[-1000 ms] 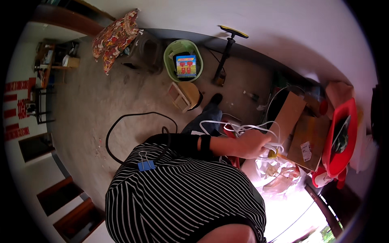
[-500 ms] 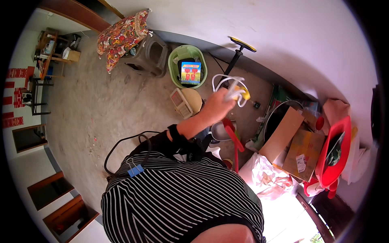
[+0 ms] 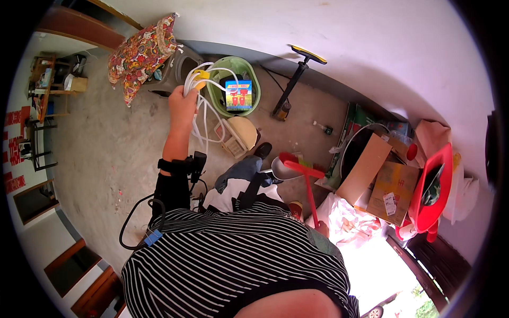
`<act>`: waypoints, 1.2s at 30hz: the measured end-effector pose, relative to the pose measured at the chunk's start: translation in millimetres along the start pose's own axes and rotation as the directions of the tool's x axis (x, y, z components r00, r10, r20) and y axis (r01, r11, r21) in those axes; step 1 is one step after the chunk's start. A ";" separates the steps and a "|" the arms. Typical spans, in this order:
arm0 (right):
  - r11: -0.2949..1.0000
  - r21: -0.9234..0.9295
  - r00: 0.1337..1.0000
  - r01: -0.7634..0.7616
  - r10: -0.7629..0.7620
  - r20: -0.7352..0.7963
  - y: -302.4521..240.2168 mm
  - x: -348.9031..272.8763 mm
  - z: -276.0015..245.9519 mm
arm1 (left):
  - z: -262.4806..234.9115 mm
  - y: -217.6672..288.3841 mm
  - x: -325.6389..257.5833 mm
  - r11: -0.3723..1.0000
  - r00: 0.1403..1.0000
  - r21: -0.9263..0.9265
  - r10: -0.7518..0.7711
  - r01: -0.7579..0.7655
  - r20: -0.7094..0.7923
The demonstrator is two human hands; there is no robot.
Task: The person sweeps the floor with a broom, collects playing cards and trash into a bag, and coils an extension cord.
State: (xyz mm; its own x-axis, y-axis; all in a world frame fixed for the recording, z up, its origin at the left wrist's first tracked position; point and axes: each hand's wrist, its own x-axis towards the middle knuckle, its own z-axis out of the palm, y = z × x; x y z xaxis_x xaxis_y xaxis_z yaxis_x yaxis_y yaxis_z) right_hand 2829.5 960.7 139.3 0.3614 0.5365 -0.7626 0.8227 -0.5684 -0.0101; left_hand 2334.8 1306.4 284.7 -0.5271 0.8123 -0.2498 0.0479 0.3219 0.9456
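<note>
One hand, the left hand (image 3: 182, 103), grips a bundle of white cable (image 3: 204, 85) held out beside the green basin (image 3: 214, 95); the right hand is out of sight. A floral cushion (image 3: 140, 53) lies left, a small stool (image 3: 238, 135) below, on the floor

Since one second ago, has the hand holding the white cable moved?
Yes. The left hand carried the white cable from beside the cardboard boxes over to the green basin.
</note>
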 end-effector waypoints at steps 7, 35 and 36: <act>0.898 -0.363 0.959 0.248 -0.281 -0.042 -42.9 32.3 -83.9 | -83.9 -28.0 10.0 0.957 0.955 0.281 0.151 -0.076 -0.256; 0.225 -0.973 0.660 0.044 -0.737 -0.141 -194.6 170.8 -321.4 | -181.4 -62.3 -233.6 0.940 0.834 0.338 0.146 0.051 -0.532; 0.218 -0.974 0.671 0.059 -0.731 -0.123 -196.2 167.9 -317.7 | -183.8 -65.9 -240.0 0.940 0.825 0.336 0.147 0.054 -0.545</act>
State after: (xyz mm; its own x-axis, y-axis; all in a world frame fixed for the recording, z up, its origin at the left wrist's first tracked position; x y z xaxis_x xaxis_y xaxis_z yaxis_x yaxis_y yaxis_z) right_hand 2868.2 1360.4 218.8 -0.3054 0.8523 -0.4247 0.6280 0.5155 0.5830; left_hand 2302.2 1000.9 320.7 -0.8905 0.4526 0.0470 0.3019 0.5104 0.8052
